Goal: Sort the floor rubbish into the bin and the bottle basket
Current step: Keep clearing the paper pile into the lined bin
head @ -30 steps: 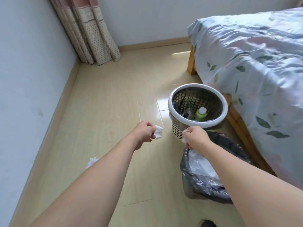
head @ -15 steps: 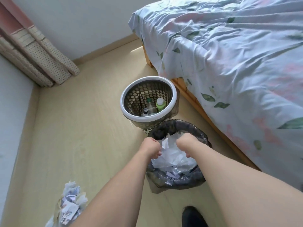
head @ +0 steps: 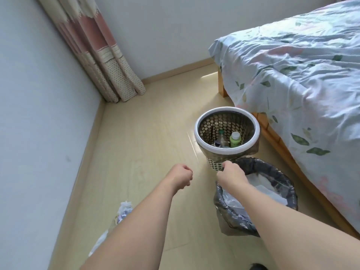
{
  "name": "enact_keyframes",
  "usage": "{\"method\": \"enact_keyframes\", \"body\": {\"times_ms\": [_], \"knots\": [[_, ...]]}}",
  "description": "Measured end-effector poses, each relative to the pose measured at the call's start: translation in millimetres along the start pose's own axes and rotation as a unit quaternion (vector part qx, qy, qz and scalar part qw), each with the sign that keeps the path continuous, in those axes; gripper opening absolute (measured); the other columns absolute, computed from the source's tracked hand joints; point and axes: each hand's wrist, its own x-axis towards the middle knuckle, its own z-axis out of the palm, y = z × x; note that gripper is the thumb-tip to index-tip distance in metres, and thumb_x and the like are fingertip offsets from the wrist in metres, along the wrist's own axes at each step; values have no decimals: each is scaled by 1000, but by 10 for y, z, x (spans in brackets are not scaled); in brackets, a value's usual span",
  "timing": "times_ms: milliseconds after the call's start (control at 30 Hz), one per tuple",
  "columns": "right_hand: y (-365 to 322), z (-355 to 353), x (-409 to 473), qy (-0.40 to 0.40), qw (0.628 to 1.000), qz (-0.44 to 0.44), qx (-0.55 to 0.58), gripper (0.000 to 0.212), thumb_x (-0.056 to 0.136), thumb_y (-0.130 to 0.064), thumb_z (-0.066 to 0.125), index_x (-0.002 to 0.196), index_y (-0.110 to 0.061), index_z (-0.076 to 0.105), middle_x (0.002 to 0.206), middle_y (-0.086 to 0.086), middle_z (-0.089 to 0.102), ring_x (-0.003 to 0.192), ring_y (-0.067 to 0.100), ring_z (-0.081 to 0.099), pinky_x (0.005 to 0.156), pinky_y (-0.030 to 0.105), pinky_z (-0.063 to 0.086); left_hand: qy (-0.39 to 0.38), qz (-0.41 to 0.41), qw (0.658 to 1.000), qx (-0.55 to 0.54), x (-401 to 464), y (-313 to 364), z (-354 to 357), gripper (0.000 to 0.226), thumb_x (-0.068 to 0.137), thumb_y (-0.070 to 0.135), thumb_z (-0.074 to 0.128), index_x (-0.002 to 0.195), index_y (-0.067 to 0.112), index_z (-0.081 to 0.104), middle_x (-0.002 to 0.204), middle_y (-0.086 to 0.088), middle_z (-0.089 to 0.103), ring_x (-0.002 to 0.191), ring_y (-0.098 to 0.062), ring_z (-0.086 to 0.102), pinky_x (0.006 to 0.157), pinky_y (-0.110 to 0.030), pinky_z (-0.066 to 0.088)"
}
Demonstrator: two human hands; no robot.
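Two hands reach out at the middle of the frame, and both are curled into fists. Your left hand hangs over bare floor with nothing visible in it. Your right hand sits at the upper left rim of the bin, just below the basket; its fingers are tucked under, so you cannot tell whether they hold anything.

The bin, lined with a dark bag, stands at lower right centre with white paper inside. Its far rim touches or nearly touches the basket's foot. The basket has a white rim and a perforated wall, and holds a green bottle with a white cap and a clear bottle beside it. Both containers stand close along the wooden edge of the bed, which fills the right side, its sheet hanging over the corner just above the basket.

Crumpled paper lies on the floor at lower left, partly hidden by your left forearm, with another pale scrap below it near the skirting. Open floor runs from those scraps up to the curtain in the upper left corner, bounded by the wall on the left. A dark shoe tip shows at the bottom edge.
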Motion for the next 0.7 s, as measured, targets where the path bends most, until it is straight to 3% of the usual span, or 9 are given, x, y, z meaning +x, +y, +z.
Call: {"method": "enact_keyframes", "body": {"times_ms": [100, 267, 367, 500, 600, 700], "knots": [[-523, 256, -277, -24, 997, -73, -21, 50, 90, -18, 44, 140, -12, 43, 142, 10, 44, 129, 30, 44, 103, 38, 41, 21, 2, 1000, -12, -233, -249, -550, 21, 89, 6, 39, 81, 18, 54, 85, -4, 59, 65, -19, 54, 56, -24, 35], [-1323, 807, -703, -58, 984, -160, -53, 50, 90, -19, 45, 140, -14, 44, 138, 7, 47, 119, 25, 51, 90, 30, 44, 74, -12, 996, -44, -494, -987, -1408, 22, 87, 5, 37, 79, 18, 53, 80, -3, 59, 61, -20, 52, 52, -23, 31], [-1733, 1238, -907, -91, 973, -199, -75, 49, 91, -19, 44, 140, -16, 44, 139, 5, 46, 112, 22, 52, 82, 26, 40, 117, -33, 991, -61, -640, -1611, -1901, 23, 87, 4, 39, 75, 18, 53, 76, -4, 60, 58, -20, 51, 50, -21, 29], [-2108, 1831, -1100, -129, 957, -231, -116, 48, 91, -19, 47, 139, -17, 46, 140, 3, 47, 118, 21, 51, 86, 26, 42, 163, -72, 981, -75, -787, -2574, -2370, 18, 86, 6, 37, 83, 17, 51, 81, -7, 56, 67, -23, 45, 54, -24, 29], [-2311, 2286, -1118, -152, 941, -250, -171, 45, 91, -18, 48, 137, -17, 49, 135, 4, 50, 115, 22, 53, 85, 26, 42, 193, -101, 973, -74, -798, -3319, -2587, 16, 87, 8, 37, 86, 16, 51, 84, -6, 53, 72, -21, 44, 63, -29, 33], [-2407, 2720, -1084, -175, 927, -257, -211, 44, 92, -18, 48, 136, -17, 49, 134, 3, 51, 111, 21, 53, 81, 24, 39, 210, -146, 963, -80, -760, -4025, -2641, 17, 87, 10, 37, 84, 15, 53, 80, -4, 51, 69, -21, 42, 62, -28, 34]]}}
